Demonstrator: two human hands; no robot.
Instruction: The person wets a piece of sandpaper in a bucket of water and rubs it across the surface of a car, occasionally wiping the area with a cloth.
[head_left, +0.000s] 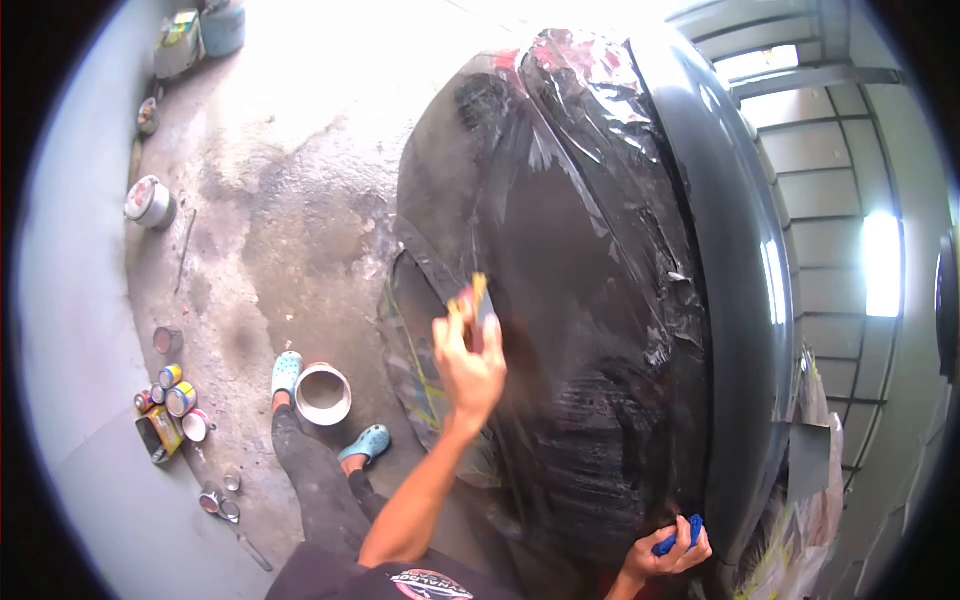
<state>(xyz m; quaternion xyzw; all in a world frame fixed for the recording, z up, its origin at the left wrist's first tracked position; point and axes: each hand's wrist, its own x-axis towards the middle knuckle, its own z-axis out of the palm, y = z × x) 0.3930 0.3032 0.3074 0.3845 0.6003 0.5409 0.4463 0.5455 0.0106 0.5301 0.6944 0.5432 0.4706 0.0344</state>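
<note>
Left hand (469, 374) pinches a yellowish piece (480, 287); right hand (660, 562) grips a blue wad (664, 546) near glossy, curved bodywork (738, 300).

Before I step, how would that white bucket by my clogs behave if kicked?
The bucket would probably slide or tip first, since it stands upright. Its round shape suggests it could roll once toppled. Being open-topped, it may spill anything inside.

So the left hand (468, 372) is pinching some blurry yellow-and-grey piece (481, 298) over the crinkly dark plastic sheet (560, 260), and the right hand (662, 556) is gripping something blue (682, 536) near the shiny dark panel (735, 250). Bucket's (323, 420) sitting right beside a light-blue clog (287, 372), cans (181, 400) are crowding by the wall (75, 330).
</note>
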